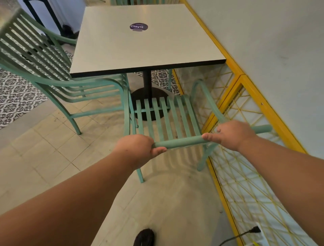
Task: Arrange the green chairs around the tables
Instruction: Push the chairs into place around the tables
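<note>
A green slatted chair [168, 117] stands at the near edge of a square white table [143, 43], its seat facing the table's black pedestal. My left hand [138, 149] grips the left end of the chair's top back rail. My right hand [231, 135] grips the same rail further right. A second green chair [52, 70] stands at the table's left side, its seat tucked partly under the tabletop. More green chair backs [136, 2] show beyond the far edge of the table.
A yellow-framed lattice partition [245, 166] runs close along the right of the chair and table. A black plug and cable [252, 230] lie by its base. My dark shoe [145, 237] is on the tiled floor. Patterned tiles lie at left.
</note>
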Available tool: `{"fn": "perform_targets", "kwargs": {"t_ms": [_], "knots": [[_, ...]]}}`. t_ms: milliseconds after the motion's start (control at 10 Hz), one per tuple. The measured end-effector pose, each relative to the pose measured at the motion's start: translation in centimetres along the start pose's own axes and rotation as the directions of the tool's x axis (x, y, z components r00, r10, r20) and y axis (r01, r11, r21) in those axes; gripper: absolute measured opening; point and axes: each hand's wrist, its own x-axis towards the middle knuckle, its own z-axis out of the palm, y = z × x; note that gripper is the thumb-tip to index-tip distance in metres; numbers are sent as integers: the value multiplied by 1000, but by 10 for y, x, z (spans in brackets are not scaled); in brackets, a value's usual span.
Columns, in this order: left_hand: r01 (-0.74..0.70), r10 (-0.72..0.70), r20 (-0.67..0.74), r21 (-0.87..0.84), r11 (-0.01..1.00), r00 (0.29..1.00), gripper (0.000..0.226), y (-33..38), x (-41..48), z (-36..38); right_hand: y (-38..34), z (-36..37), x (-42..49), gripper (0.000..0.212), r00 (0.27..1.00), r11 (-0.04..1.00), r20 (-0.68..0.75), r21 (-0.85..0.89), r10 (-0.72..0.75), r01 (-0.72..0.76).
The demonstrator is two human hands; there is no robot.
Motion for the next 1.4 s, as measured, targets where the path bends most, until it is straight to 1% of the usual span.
{"fn": "perform_targets", "kwargs": {"t_ms": [100, 200, 400, 500, 600, 700, 900, 1100, 1200, 1300, 1400], "knots": [[-3, 3, -6, -5, 1000, 1000, 65, -9, 19, -5, 1, -6, 21, 104, 1000, 999, 0, -23, 24, -24], [-2, 2, -22, 0, 1000, 1000, 64, -18, 35, -13, 2, -12, 41, 101, 1000, 999, -15, -38, 17, -17], [12, -12, -24, 2, 1000, 1000, 65, -31, 62, -21, 7, -18, 75, 108, 999, 999, -32, -36, -6, 5], [5, -4, -32, 5, 1000, 999, 66, -34, 73, -25, 10, -20, 88, 104, 999, 999, -41, -52, -10, 8], [6, -6, -36, 2, 1000, 999, 67, -35, 80, -26, 15, -21, 96, 97, 999, 998, -40, -65, -7, 4], [2, -2, -51, -14, 1000, 999, 66, -34, 83, -25, 19, -21, 100, 98, 999, 996, -39, -84, -5, 2], [0, -1, -33, -37, 999, 999, 65, -35, 85, -26, 17, -24, 99, 97, 1000, 994, -12, -102, 24, -25], [3, 1, 25, -130, 992, 1000, 63, -34, 87, -30, 17, -26, 98, 98, 995, 992, 43, -100, 87, -83], [-6, 12, 47, -140, 990, 999, 63, -32, 86, -32, 13, -35, 95, 97, 980, 987, 128, -69, 152, -144], [16, 5, 112, -187, 982, 994, 85, -33, 82, -48, 5, -54, 82, 87, 978, 975, 77, 96, 195, -202], [-18, 9, -78, -122, 992, 997, 101, -41, 90, -103, 4, -84, 69, 83, 966, 938, -105, 285, 235, -197]]}}
